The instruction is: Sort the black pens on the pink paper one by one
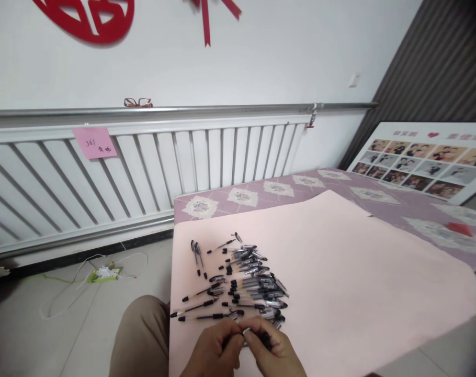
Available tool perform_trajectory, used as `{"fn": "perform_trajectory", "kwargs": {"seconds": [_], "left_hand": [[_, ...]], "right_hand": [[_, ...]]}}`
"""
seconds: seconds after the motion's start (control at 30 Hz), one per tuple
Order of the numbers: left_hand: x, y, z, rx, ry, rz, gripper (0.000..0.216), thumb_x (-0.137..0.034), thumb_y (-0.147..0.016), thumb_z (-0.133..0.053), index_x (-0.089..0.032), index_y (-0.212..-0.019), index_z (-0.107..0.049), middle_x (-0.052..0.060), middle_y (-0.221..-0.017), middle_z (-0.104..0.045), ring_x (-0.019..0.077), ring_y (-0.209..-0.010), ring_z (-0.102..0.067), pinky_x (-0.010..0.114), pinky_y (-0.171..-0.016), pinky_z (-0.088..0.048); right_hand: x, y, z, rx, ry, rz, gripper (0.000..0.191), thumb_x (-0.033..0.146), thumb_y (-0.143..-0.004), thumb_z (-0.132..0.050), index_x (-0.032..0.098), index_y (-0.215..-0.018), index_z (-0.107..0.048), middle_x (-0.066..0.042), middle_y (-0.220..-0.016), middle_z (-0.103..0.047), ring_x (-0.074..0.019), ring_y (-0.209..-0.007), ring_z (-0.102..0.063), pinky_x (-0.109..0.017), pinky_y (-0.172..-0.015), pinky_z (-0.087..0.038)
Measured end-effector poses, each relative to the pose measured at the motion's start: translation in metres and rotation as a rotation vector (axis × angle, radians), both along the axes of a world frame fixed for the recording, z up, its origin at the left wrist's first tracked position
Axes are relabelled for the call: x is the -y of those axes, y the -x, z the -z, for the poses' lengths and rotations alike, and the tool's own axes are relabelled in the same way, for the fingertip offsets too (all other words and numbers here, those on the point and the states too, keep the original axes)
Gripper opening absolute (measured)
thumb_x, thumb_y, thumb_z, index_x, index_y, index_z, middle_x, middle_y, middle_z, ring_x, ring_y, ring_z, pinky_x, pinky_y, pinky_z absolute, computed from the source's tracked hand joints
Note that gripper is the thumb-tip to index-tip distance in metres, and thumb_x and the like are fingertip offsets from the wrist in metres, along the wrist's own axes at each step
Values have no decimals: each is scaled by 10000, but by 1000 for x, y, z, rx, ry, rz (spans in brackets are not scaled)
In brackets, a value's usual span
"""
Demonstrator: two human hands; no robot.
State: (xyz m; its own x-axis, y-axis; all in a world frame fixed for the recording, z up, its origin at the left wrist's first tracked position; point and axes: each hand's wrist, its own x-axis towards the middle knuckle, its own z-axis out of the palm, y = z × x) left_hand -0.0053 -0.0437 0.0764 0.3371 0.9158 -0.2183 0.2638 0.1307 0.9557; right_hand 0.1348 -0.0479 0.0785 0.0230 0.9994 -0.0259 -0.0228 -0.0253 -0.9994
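Note:
My left hand [218,345] and my right hand [276,350] meet at the near edge of a heap of pens [257,285]. Both are closed in a pinch, fingertips almost touching, around a pen [266,339]. Its black part shows inside my right fingers, and a small pale bit sticks up between the thumbs; the rest is covered. The heaped pens have clear barrels, black grips and black caps. Left of the heap lie a few separate pens [210,317], and two more pens [199,256] rest side by side farther back.
Pink paper [351,272] covers much of a table with a purple patterned cloth [277,188]. A white radiator [151,167] with a pink note [94,143] runs along the wall. A photo board [426,157] leans at right. A power strip [105,273] with cords lies on the floor.

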Motion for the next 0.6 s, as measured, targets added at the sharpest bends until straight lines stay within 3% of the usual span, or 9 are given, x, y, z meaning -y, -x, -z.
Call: {"fn": "perform_trajectory", "kwargs": {"seconds": [0.07,0.13,0.23,0.33,0.43,0.6], "left_hand": [[0,-1,-3,-29,10,-20,172,-321,-770,-466,-165,-713,-510,-66,-485,-467,64,-370,-407,173,-374,-307],[0,-1,-6,-34,20,-38,156,-305,-754,-476,-173,-672,-486,-62,-499,-479,60,-368,-402,172,-367,-304],[0,-1,-11,19,60,-58,162,-315,-749,-478,-179,-662,-468,-61,-510,-494,51,-359,-394,168,-363,-292],[-1,-1,-13,120,123,-72,175,-344,-747,-480,-183,-682,-455,-63,-511,-500,42,-337,-373,164,-345,-258],[-1,-4,-10,183,169,-59,172,-349,-737,-476,-185,-695,-448,-69,-499,-494,39,-315,-354,164,-324,-233],[2,-10,-9,165,225,-51,144,-325,-707,-478,-184,-696,-449,-74,-477,-479,34,-306,-322,168,-317,-212]], "right_hand": [[0,-2,0,-57,64,24,314,501,-635,-686,203,-733,-683,15,-550,-568,-120,-514,-498,-226,-505,-393],[0,-4,-1,-173,173,42,345,515,-642,-680,198,-777,-652,83,-436,-397,-52,-377,-301,-181,-383,-242],[1,-6,-5,-363,256,63,341,479,-662,-689,188,-823,-612,125,-430,-264,-23,-378,-149,-166,-379,-112],[1,-2,-11,-482,257,86,307,434,-672,-702,183,-812,-596,105,-468,-362,-17,-379,-198,-155,-372,-141],[0,5,-16,-596,257,154,294,413,-674,-708,190,-819,-581,72,-538,-481,-33,-404,-329,-148,-378,-253],[-6,13,-19,-741,222,256,272,413,-694,-694,208,-806,-555,58,-592,-529,-74,-512,-451,-171,-459,-388]]}}
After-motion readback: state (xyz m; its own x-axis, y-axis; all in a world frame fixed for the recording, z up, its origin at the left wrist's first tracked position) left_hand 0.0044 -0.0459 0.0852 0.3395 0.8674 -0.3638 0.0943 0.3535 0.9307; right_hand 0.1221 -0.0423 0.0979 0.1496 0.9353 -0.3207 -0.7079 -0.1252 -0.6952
